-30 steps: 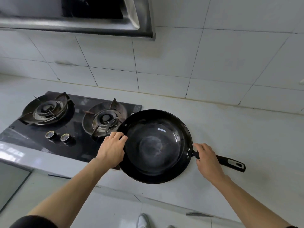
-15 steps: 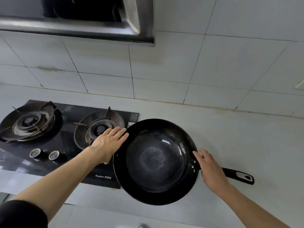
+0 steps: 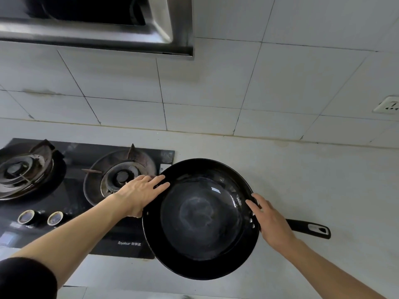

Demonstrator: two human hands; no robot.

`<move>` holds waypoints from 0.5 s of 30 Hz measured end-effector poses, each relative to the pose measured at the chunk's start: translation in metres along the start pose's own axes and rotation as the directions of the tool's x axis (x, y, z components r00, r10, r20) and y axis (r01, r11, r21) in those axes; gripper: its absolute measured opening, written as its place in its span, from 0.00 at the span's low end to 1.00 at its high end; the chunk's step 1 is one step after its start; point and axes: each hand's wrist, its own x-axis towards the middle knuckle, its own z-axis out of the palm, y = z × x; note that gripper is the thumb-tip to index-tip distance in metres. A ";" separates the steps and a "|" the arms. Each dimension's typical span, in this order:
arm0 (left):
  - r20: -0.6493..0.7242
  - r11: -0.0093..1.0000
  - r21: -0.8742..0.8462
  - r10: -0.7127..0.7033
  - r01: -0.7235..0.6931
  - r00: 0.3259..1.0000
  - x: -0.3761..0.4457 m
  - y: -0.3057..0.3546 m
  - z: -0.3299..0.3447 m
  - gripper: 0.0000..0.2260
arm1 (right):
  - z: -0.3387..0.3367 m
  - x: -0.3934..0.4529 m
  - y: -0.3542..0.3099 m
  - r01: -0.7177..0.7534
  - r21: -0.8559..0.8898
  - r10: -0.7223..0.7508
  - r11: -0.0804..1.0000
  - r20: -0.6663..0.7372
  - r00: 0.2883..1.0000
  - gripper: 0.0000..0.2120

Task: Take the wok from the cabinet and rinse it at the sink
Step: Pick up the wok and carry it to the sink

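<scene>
With the round black metal wok (image 3: 201,219) sitting on the pale countertop (image 3: 313,180) just right of the black glass gas hob (image 3: 71,212), its near edge jutting over the counter front — both hands on it. Left hand (image 3: 141,194) laid flat against the left rim, fingers straight and together; right hand (image 3: 273,221) spread loose over the rivets, covering the root of the long black handle (image 3: 308,227). Above, a steel range hood (image 3: 97,24) and white wall tiles (image 3: 259,83).

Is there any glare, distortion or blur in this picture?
Head view: a small white glint sits inside the wok; wide-angle distortion bends the wall tile lines and counter edge; the hood looks softly blurred; both hands are sharp.
</scene>
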 end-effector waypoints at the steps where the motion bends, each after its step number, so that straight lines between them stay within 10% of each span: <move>1: -0.009 1.000 -0.010 -0.004 0.004 1.000 0.000 -0.001 0.000 0.53 | -0.001 -0.001 0.000 -0.004 0.003 0.004 1.000 0.001 1.000 0.43; 15: -0.017 0.998 -0.063 -0.010 0.009 1.000 0.002 -0.006 -0.001 0.59 | -0.002 0.002 0.000 0.005 0.045 -0.005 0.999 -0.001 1.000 0.41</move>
